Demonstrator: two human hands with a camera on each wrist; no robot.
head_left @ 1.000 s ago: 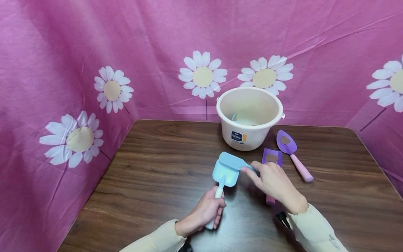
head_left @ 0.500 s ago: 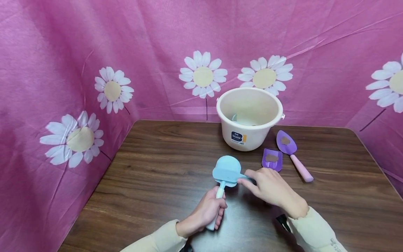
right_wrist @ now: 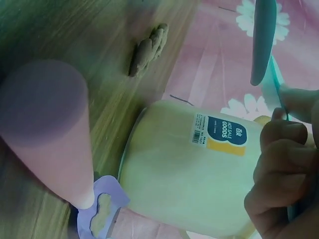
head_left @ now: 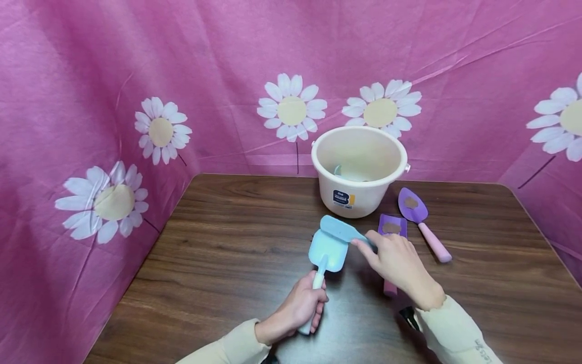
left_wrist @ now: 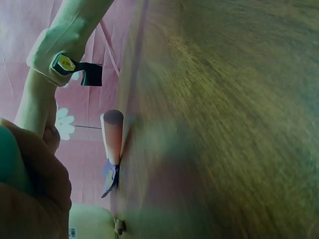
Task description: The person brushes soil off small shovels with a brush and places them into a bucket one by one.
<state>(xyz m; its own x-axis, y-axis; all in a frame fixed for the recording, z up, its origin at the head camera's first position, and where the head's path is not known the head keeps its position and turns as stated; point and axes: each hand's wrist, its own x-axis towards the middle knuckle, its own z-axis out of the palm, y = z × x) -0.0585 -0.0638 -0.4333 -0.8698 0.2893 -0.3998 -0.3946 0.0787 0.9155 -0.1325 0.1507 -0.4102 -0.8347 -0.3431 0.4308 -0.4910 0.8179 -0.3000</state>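
Note:
My left hand grips the white handle of a light-blue toy shovel, held over the table with its squarish blade facing up. My right hand holds a second light-blue tool with a rounded blade, like another toy shovel, slanting across the first blade's far edge. The right fingers curl round it and partly hide it. A brown lump shows in the right wrist view, beyond the hands; in the head view only a dark bit peeks out at the first blade's left edge.
A cream bucket with bluish things inside stands at the back. Right of it lie a purple square shovel, partly under my right forearm and hand, and a purple pointed trowel, both bearing brown patches. Pink cloth hangs behind the table.
The right hand's tool swept toward me over the left shovel's blade, then back to the far edge. A dark bit now shows at the blade's left edge. The left hand stays nearly still.

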